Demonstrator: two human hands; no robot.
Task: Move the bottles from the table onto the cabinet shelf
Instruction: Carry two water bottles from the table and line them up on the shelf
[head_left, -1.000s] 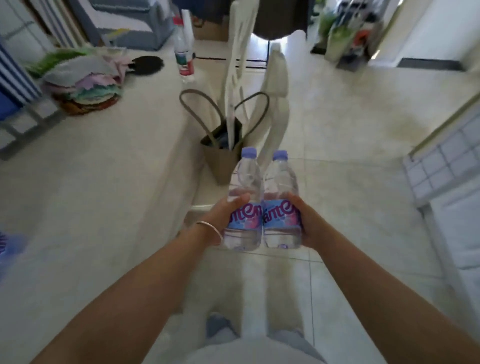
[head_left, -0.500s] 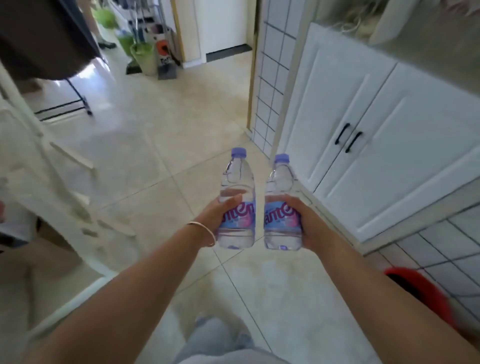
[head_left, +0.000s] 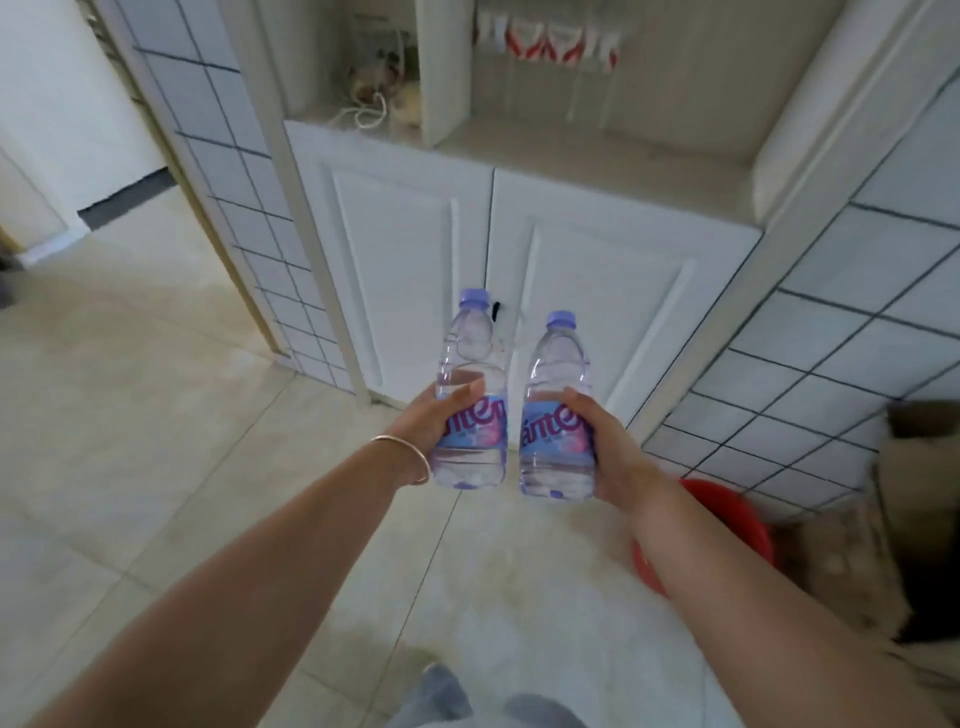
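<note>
- The left hand (head_left: 434, 423) grips the left bottle (head_left: 470, 395) round its label; the right hand (head_left: 605, 441) grips the right bottle (head_left: 558, 410) the same way. The 2 bottles are near each other but apart.
- Both bottles stand about upright, caps toward 12 o'clock, long axes pointing up at the cabinet.
- The shelf (head_left: 597, 156) lies at 12 o'clock from the hands, above the 2 closed doors (head_left: 519, 249); the bottles are in front of the doors, below shelf level.
- The right hand looks a little nearer the open right bay; a divider (head_left: 441, 67) splits it from the left bay.
- The left bay holds a cord and small clutter (head_left: 379, 98); the right bay has red-and-white items (head_left: 545, 44) at the back and bare board in front.
- A red basin (head_left: 727, 519) sits on the floor at 4 o'clock.
</note>
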